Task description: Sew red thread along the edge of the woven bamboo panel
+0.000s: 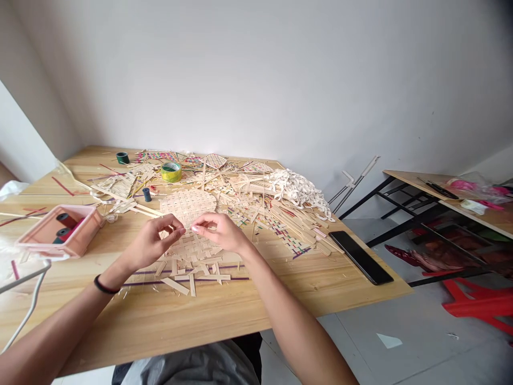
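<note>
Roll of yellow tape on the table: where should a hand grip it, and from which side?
Probably the near rim of the roll of yellow tape, from above, thumb outside and fingers in the hole. It lies flat, opening upward, and pale strips beside it could hinder a low sideways reach. The left hand is nearer.

A plain white wall (256,69) backs the wooden table (168,315) above a grey tiled floor (356,334).
</note>
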Available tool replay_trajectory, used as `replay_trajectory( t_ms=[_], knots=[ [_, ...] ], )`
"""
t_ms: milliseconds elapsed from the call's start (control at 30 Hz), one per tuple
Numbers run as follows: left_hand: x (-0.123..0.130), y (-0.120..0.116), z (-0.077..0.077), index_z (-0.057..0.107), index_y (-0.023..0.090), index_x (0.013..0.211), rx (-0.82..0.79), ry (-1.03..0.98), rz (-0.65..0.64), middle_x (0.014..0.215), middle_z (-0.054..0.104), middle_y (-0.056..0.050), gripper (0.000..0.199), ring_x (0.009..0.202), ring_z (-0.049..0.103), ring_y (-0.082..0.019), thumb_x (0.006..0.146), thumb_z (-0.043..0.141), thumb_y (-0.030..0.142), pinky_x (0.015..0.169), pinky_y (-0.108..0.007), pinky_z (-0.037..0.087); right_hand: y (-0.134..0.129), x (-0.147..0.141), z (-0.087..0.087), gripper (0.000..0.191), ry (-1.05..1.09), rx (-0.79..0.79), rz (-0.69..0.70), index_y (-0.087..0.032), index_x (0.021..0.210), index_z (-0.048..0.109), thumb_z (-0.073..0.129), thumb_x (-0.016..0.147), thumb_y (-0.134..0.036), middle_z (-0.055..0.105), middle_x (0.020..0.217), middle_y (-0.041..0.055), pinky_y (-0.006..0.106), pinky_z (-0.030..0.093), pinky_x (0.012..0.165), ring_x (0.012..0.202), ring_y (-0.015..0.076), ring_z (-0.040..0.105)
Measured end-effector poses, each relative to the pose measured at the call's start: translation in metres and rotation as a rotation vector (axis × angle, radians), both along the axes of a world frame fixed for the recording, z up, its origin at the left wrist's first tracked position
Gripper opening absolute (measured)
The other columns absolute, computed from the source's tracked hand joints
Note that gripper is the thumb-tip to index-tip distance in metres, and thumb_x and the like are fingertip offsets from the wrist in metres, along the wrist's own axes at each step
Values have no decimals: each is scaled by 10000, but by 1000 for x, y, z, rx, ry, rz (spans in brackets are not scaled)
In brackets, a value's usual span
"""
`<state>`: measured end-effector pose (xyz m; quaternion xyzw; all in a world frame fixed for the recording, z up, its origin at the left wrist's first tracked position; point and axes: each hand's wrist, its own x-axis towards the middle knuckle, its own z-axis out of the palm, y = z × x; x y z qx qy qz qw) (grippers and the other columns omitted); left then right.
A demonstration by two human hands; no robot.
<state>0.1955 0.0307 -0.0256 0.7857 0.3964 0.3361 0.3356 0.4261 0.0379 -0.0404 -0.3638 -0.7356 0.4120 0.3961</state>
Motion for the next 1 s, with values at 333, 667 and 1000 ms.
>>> replay_trajectory(
  t_ms=[333, 667, 1000],
  knots=[
    [0, -2, -1, 630, 186, 821, 0, 38, -45, 753, 632, -8, 341, 720, 551, -168, 990, 552, 471, 661, -282, 421, -3, -1, 2, 131, -58, -37, 18, -155, 898, 741, 710, 898, -282, 741, 891, 40, 285, 516, 788, 802, 152, 660],
    [-1, -4, 1, 608, 188, 829, 10, 38, -89, 777, 616, -10, 332, 736, 536, -169, 1016, 516, 447, 665, -289, 400, -2, 0, 4, 168, -24, -54, 41, -163, 861, 709, 700, 870, -330, 712, 872, 38, 295, 500, 775, 792, 159, 637],
    [-1, -2, 1, 610, 189, 821, 34, 48, -72, 753, 608, -8, 333, 717, 534, -170, 1011, 525, 449, 658, -290, 400, 1, 3, 3, 193, -15, -105, 55, -154, 866, 703, 691, 884, -346, 704, 863, 38, 289, 484, 756, 777, 152, 624]
  ],
)
